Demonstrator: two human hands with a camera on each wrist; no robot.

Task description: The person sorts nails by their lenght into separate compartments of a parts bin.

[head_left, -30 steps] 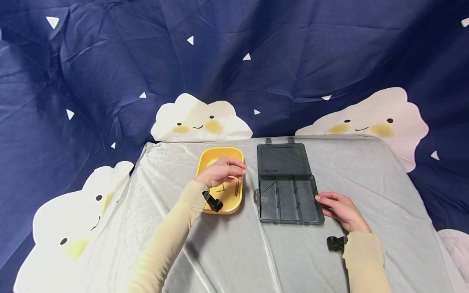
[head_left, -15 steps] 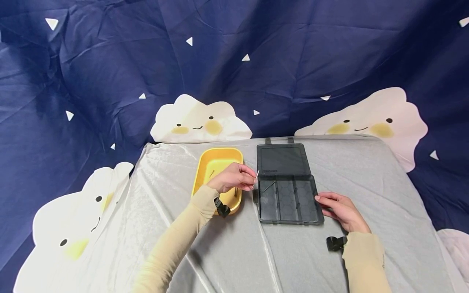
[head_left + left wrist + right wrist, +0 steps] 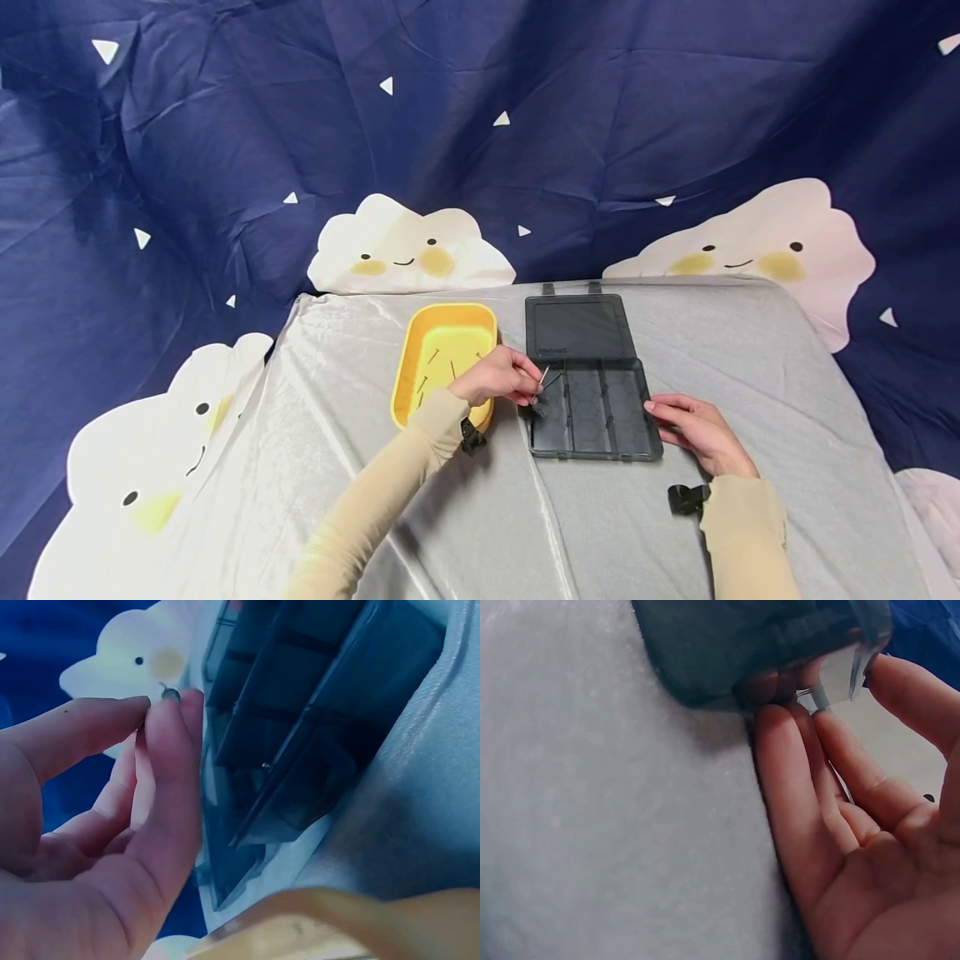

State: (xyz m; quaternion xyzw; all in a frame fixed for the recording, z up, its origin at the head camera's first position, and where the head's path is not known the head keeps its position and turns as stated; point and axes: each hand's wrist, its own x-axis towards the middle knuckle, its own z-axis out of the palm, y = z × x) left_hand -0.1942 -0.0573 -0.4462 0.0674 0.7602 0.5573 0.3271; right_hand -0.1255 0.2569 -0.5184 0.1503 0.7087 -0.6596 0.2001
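Note:
My left hand (image 3: 501, 379) pinches a thin metal nail (image 3: 544, 375) between thumb and fingertips, over the left compartment of a dark see-through compartment box (image 3: 590, 417). In the left wrist view the nail's round head (image 3: 171, 695) pokes out past the fingertips. Another nail (image 3: 553, 380) lies aslant in that left compartment, towards the back. My right hand (image 3: 701, 429) grips the box's right edge. In the right wrist view its thumb is at the rim, and fingertips show through the clear plastic of the box (image 3: 705, 652).
Left of the box stands a yellow tray (image 3: 399, 392) with several nails (image 3: 433, 356) scattered on its bottom; my left forearm covers its near right part. The box's lid (image 3: 577, 325) lies folded back. Grey cloth (image 3: 600, 525) covers the table, with a blue cloud-patterned curtain (image 3: 570, 150) behind.
My left hand has carried the nail rightward from above the yellow tray to the box's left compartment. More nails in the tray are now uncovered. My right hand stays at the box's edge.

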